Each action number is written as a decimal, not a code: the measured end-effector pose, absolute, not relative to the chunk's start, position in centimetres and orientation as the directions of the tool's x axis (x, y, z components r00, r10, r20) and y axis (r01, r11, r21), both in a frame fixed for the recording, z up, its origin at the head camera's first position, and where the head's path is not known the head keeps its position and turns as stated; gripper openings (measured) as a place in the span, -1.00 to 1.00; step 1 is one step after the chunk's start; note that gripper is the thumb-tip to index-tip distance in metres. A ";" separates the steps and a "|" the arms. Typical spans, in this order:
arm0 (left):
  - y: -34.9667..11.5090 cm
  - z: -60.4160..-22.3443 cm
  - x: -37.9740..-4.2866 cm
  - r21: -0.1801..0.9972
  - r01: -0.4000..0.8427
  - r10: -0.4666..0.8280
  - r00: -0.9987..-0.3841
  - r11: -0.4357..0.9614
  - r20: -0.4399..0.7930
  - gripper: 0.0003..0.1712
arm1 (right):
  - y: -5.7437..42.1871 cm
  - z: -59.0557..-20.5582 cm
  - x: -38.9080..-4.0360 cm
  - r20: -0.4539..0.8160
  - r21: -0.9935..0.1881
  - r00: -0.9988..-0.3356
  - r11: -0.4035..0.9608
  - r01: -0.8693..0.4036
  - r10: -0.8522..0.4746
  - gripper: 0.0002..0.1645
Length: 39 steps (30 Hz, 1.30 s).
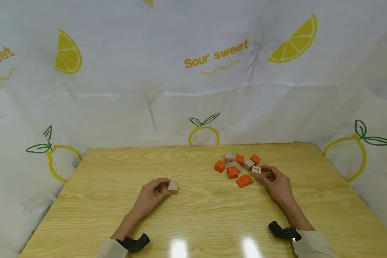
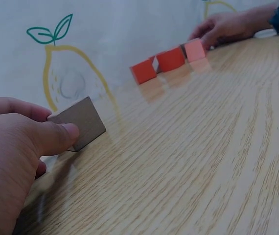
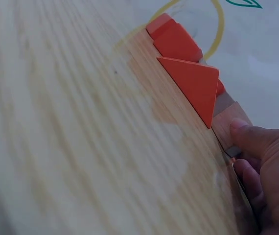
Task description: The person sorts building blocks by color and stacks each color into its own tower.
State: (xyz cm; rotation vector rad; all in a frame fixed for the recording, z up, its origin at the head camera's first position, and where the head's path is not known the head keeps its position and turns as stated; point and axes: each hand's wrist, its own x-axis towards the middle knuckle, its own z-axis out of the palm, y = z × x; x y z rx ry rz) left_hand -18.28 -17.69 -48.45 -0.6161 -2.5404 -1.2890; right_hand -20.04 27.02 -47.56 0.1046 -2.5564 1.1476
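Between thumb and fingers, my left hand (image 1: pixel 148 197) pinches a plain wooden cube (image 1: pixel 173 187) at the table's centre-left. The left wrist view shows the thumb across one face of that wooden block (image 2: pixel 84 125), low over the tabletop. At the right edge of a cluster, my right hand (image 1: pixel 278 184) pinches a wooden block (image 1: pixel 256 171) with a dark mark on top. An orange triangular block (image 1: pixel 244 181) lies just left of its fingers. In the right wrist view the thumb presses the held block (image 3: pixel 230 122); its far side is hidden.
The cluster holds several orange cubes (image 1: pixel 220 166) and natural wooden blocks (image 1: pixel 228 157), plus a grey-brown angled piece (image 1: pixel 234 165). They sit on a wood-grain table (image 1: pixel 193 211). A white lemon-print sheet (image 1: pixel 132 89) stands along the back and sides.
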 end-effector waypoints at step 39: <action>-17.6 -47.9 -18.1 0.718 0.457 0.277 -0.890 0.525 0.363 -0.58 | 20.7 -45.2 -18.8 0.391 -0.869 -0.914 0.370 -0.330 0.105 -0.56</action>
